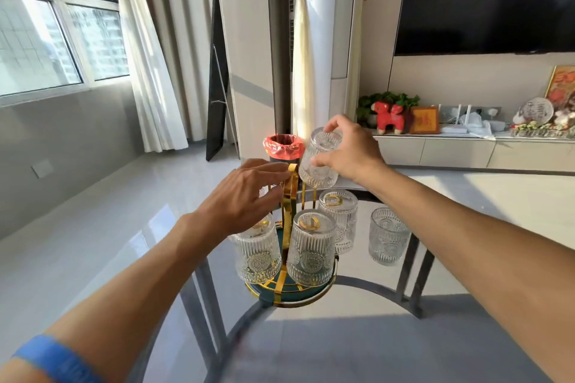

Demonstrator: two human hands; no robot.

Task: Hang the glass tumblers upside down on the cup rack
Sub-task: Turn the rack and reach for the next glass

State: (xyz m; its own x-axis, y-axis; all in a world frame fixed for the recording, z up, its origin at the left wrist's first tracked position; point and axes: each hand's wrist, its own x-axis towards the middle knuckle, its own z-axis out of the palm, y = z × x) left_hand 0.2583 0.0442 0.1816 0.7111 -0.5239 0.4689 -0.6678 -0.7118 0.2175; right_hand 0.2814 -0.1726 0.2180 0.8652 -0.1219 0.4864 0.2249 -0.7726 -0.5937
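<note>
A gold cup rack (288,214) with a dark green round base stands on a round glass table (357,305). Three ribbed glass tumblers hang upside down on its prongs: one front left (259,255), one front middle (311,250), one back right (339,221). My right hand (348,149) grips another tumbler (322,162), upside down and tilted, just above the rack's back right side. My left hand (245,193) rests its fingers on the rack's gold top handle. One more tumbler (387,236) stands upright on the table right of the rack.
A bin with a red liner (283,148) stands on the floor beyond the table. A TV cabinet (466,152) with ornaments runs along the right wall. Curtains and a window are at the left.
</note>
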